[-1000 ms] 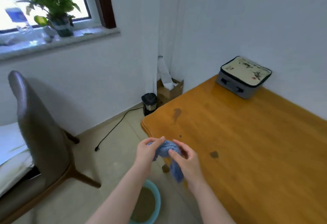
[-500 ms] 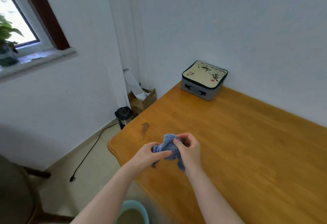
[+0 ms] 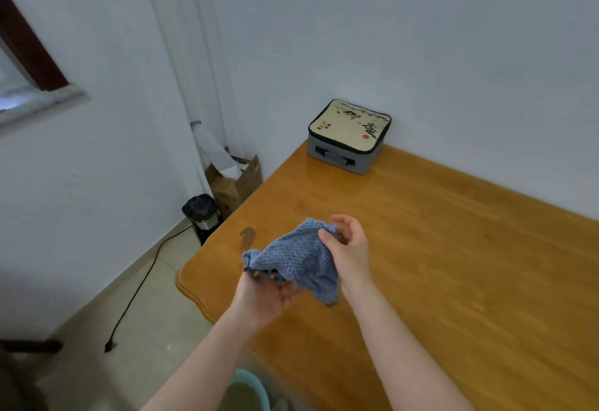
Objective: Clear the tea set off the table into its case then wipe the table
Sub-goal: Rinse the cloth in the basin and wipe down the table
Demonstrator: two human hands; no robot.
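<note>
Held the blue cloth (image 3: 298, 258) above the near left corner of the table (image 3: 453, 264): gripped from beneath in the left hand (image 3: 265, 294), pinched at its right edge by the right hand (image 3: 351, 258). Stretched between them, probably to open it flat for wiping. Aimed, seemingly, at the dark stain (image 3: 248, 235) just beyond it. Parked the case (image 3: 350, 136), shut, at the far corner against the wall, likely clear of the wiping. Showed ink painting, a red seal and characters on its lid, too small to read.
</note>
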